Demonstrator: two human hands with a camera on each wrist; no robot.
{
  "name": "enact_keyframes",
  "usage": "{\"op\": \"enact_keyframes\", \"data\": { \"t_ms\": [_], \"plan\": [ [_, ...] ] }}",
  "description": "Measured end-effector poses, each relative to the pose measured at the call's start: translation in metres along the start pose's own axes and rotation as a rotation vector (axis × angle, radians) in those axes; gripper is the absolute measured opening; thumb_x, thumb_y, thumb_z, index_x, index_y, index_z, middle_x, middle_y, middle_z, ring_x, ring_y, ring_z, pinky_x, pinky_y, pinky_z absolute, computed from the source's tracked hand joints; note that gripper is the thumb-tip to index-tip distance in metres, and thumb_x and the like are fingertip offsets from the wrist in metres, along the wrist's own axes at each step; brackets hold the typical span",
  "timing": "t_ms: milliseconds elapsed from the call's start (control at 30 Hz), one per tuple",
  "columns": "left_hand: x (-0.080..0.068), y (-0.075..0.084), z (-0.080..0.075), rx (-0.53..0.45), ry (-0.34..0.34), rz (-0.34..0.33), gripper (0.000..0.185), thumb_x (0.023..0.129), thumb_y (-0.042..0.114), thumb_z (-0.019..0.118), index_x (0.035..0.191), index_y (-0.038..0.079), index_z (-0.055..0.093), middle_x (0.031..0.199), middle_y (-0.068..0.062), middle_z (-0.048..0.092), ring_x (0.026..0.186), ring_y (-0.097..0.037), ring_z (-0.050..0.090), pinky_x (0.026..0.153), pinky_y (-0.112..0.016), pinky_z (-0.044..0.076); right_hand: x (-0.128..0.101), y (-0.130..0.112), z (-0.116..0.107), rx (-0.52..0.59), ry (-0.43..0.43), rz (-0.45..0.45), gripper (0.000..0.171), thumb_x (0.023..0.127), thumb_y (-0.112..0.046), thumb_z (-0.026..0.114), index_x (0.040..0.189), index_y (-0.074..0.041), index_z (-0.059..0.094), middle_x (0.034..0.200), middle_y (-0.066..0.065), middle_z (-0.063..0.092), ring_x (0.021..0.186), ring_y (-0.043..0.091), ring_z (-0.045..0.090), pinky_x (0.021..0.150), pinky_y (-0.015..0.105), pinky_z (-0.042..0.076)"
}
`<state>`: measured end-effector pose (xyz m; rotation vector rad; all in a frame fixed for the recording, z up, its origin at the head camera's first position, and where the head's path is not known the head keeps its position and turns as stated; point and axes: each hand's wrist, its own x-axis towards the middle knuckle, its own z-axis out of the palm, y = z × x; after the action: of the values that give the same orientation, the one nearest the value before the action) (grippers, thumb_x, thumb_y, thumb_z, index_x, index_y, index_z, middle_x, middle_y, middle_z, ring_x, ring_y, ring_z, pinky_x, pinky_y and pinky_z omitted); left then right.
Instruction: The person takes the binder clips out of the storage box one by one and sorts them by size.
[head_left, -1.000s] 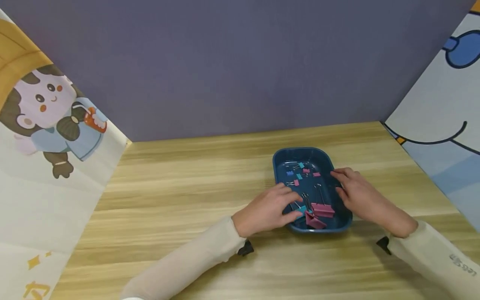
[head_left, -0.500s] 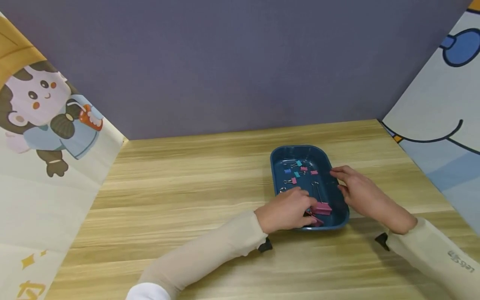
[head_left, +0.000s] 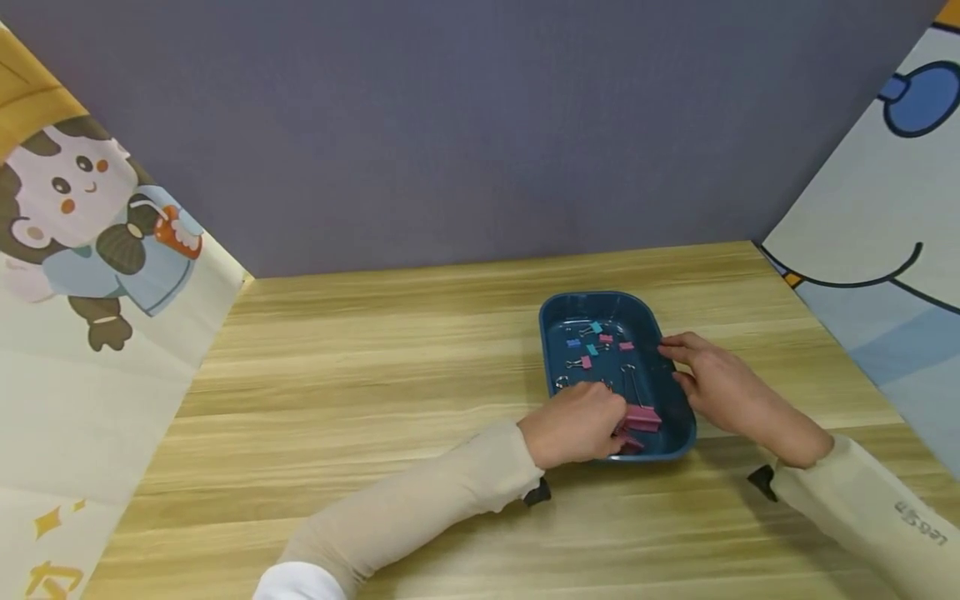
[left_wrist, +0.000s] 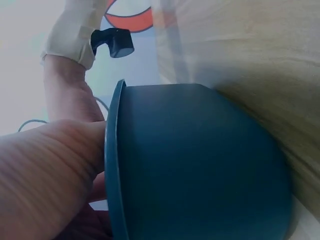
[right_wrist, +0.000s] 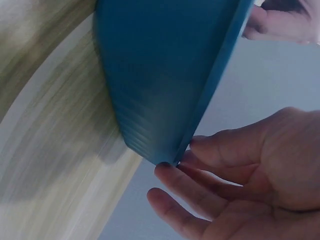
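Observation:
A dark blue tray (head_left: 677, 425) holds binder clips of different sizes. My left hand (head_left: 573, 423) reaches over the tray's near left side, fingers curled down on a large pink binder clip (head_left: 632, 443) that they partly cover. Right beside these fingers lies another large pink binder clip (head_left: 643, 417), its long wire handles pointing to the far end. A teal clip under the left hand is hidden. On the tray's right rim, my right hand (head_left: 712, 379) pinches the edge between thumb and fingers; the right wrist view shows the fingertips (right_wrist: 165, 171) at the rim.
Toward the tray's far end lie several small clips, among them a teal clip (head_left: 596, 327), a blue clip (head_left: 573, 343) and a pink clip (head_left: 585, 362). The wooden table (head_left: 360, 375) meets a grey-purple panel (head_left: 480, 133) behind and printed panels at both sides.
My left hand has moved right across the tray, from above the teal clip to the large pink one, and its fingers have curled in. The right hand stays at the rim.

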<state>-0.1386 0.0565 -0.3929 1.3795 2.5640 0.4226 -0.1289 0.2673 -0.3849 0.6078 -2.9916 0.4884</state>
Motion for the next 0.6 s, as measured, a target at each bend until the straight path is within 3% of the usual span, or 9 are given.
{"op": "enact_keyframes", "data": {
  "t_ms": [300,433,600],
  "plan": [
    [-0.007,-0.006,-0.009,-0.106,0.042,-0.037,0.012,0.085,0.019,0.072,0.075,0.016,0.066,0.062,0.012,0.053,0.053,-0.002,0.049,0.049,-0.012,0.039,0.000,-0.001,-0.001,0.030,-0.023,0.039,0.036,0.085,0.008,0.061,0.119,0.016,0.054,0.124,0.028,0.049,0.112,0.047,0.049,0.087,0.058,0.042],
    [-0.015,-0.012,-0.017,-0.076,0.101,0.000,0.006,0.085,0.019,0.072,0.084,0.014,0.070,0.067,0.012,0.053,0.059,-0.002,0.048,0.052,-0.010,0.038,0.000,-0.001,-0.001,0.035,-0.032,0.058,0.036,0.085,0.009,0.060,0.120,0.016,0.054,0.125,0.028,0.048,0.112,0.048,0.048,0.087,0.058,0.042],
    [-0.026,-0.018,-0.023,0.001,0.196,0.051,0.010,0.085,0.020,0.070,0.092,0.012,0.073,0.075,0.010,0.059,0.074,-0.005,0.051,0.067,-0.013,0.040,0.001,0.000,-0.001,0.038,-0.030,0.071,0.036,0.085,0.009,0.059,0.120,0.017,0.053,0.126,0.029,0.047,0.113,0.048,0.047,0.087,0.058,0.041]
  ]
}}
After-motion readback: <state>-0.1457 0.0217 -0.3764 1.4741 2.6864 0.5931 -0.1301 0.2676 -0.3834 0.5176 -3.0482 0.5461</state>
